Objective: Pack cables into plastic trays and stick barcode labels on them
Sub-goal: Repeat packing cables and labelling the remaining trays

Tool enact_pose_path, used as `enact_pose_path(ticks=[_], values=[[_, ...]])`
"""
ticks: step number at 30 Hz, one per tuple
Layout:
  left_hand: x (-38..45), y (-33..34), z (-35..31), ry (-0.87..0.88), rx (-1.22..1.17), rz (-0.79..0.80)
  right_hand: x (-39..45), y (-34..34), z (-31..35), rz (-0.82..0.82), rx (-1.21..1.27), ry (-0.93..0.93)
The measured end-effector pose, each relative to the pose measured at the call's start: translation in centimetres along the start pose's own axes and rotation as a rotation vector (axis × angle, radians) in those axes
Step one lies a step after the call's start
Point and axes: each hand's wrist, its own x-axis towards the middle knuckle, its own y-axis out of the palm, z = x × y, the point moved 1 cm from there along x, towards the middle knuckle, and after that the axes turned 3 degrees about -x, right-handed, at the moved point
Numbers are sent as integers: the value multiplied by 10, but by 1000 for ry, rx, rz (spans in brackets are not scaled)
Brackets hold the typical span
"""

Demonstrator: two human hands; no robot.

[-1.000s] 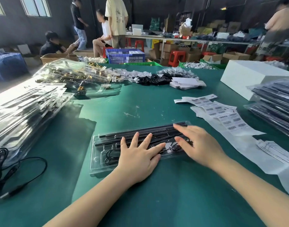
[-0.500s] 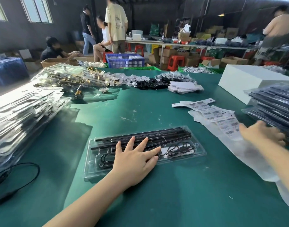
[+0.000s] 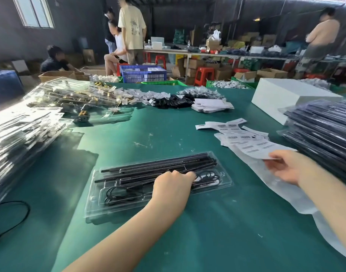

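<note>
My right hand [image 3: 285,167] pinches a barcode label [image 3: 264,152]; the tray [image 3: 117,201], long axis 8-to-2, sits at its 9 o'clock, with my left hand [image 3: 172,185] curled and resting on it.

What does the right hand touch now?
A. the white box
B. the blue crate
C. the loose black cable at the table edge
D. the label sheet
D: the right hand holds the near edge of the label sheet, while the left hand rests on the tray.

Left hand [image 3: 171,184] presses tray [image 3: 101,199]; right hand [image 3: 287,169] seemingly pinches label [image 3: 266,149] (blurred)
</note>
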Motion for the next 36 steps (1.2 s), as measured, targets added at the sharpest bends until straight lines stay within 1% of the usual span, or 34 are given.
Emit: enact_pose_path(ticks=[2,4,7,8,9,11,12,14,16,18,20,21,22,23,25,27,29,31,33,36], values=[[3,1,-2,23,-21,8,-27,15,-22,103,118,18],[9,-2,-2,33,-83,17,-46,26,-49,165,187,-8],[19,-15,-2,-24,-221,48,-66,34,-82,146,195,-139],[21,-21,-3,-37,-260,13,-71,36,-89,151,181,-203],[24,-27,-6,-33,-300,-58,-74,37,-95,172,157,-263],[28,-34,-15,45,-436,-220,-79,37,-102,240,79,-379],[30,-37,-23,107,-522,-249,-80,38,-104,255,24,-427],[33,-39,-41,228,-636,-194,-82,36,-105,233,-102,-525],[36,-37,-56,272,-721,-94,-83,33,-104,257,-235,-593],[40,-32,-64,242,-812,-29,-84,31,-104,390,-277,-557],[43,-26,-67,227,-856,-31,-83,26,-101,555,-200,-458],[44,-22,-68,228,-874,-46,-83,23,-97,606,-154,-412],[44,-20,-68,231,-889,-64,-83,21,-93,619,-114,-381],[44,-18,-69,237,-897,-88,-82,19,-91,596,-75,-359],[44,-17,-70,257,-893,-139,-77,18,-88,462,-39,-362],[44,-16,-71,288,-864,-166,-72,18,-89,285,-161,-477],[44,-15,-71,281,-881,-121,-70,18,-91,219,-264,-602],[44,-17,-71,244,-954,-90,-71,17,-89,230,-300,-706],[46,-20,-69,242,-967,-124,-71,15,-86,282,-343,-773],[47,-27,-65,252,-901,-130,-72,15,-87,373,-406,-781]])
